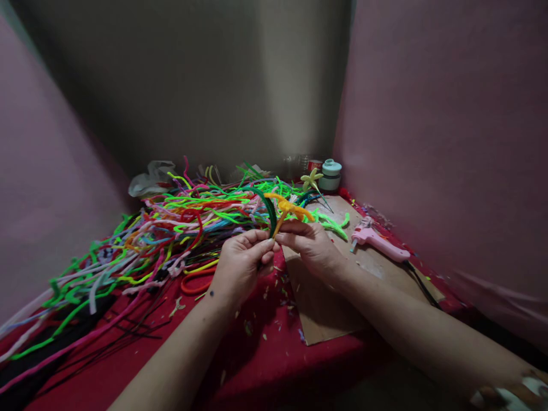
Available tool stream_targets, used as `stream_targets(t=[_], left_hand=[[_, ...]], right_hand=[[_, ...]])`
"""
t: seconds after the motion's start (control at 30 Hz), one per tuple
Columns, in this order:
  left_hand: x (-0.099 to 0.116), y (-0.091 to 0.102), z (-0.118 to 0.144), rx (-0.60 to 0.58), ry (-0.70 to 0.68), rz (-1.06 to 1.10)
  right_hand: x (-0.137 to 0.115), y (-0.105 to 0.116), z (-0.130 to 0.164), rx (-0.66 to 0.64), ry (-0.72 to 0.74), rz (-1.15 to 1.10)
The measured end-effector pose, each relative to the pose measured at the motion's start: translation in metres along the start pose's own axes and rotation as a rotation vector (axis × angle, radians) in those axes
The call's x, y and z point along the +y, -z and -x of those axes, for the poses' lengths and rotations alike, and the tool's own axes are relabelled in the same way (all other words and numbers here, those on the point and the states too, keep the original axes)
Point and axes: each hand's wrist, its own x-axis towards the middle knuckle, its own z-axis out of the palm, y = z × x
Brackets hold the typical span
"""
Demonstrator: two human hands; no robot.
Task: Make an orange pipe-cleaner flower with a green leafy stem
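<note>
My left hand (242, 260) is closed, thumb and fingers pinching the lower end of a dark green pipe cleaner (270, 209), which arches up and leftward. Against it my right hand (314, 251) is also closed, its fingertips on the stem of an orange pipe-cleaner flower (287, 205). The flower's petals spread above my fingers, and its stem comes down to where both hands meet. How the green piece and the stem join is hidden by the fingertips.
A large heap of coloured pipe cleaners (171, 228) covers the left of the red cloth (257, 342). On the right, a pink glue gun (379, 241) lies on a cardboard sheet (325, 308). Behind are a pale yellow flower (311, 179), a lidded jar (330, 176) and a plastic bag (152, 178).
</note>
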Motion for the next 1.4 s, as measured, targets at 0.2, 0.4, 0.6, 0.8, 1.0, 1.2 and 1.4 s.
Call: stream_targets(t=[0.2,0.4,0.6,0.8,1.0,1.2,1.4], left_hand=[[-0.005,-0.001,-0.001,0.088,-0.14,-0.306],[-0.015,0.002,-0.001,0.186,-0.34,-0.53],[-0.009,0.003,0.001,0.124,-0.287,-0.477],[-0.007,0.004,-0.001,0.005,-0.194,-0.282],[-0.006,0.003,0.0,-0.032,-0.219,-0.316],[-0.004,0.004,0.0,-0.044,-0.283,-0.485],[-0.004,0.002,0.0,-0.04,-0.242,-0.439]], right_hand=[[0.0,-0.001,0.0,0.044,0.039,0.053],[-0.001,-0.004,0.0,0.07,0.046,0.121],[-0.006,-0.009,0.0,0.044,0.018,0.065],[0.0,-0.004,-0.004,-0.001,0.019,0.019],[-0.003,-0.003,-0.001,0.028,0.054,0.077],[-0.002,-0.004,0.0,0.093,0.075,0.115],[0.001,-0.003,-0.002,0.081,0.082,0.143]])
